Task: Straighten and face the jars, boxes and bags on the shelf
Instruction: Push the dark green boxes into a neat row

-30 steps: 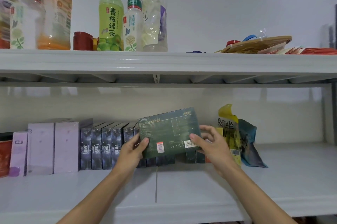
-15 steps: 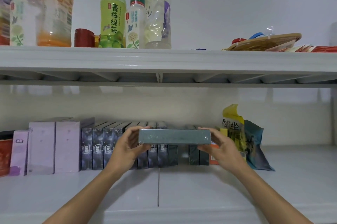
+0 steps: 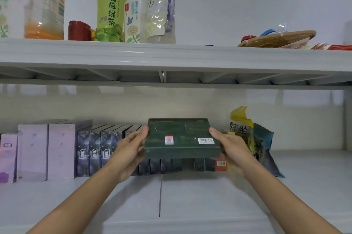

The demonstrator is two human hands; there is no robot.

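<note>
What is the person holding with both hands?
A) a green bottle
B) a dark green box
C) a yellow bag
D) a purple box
B: the left hand and right hand each grip one side of the dark green box, held flat in front of the row of boxes on the lower shelf.

A row of plastic drink bottles (image 3: 111, 5) stands on the upper shelf. Well apart, at the right, a flat round woven tray (image 3: 278, 38) lies.
</note>
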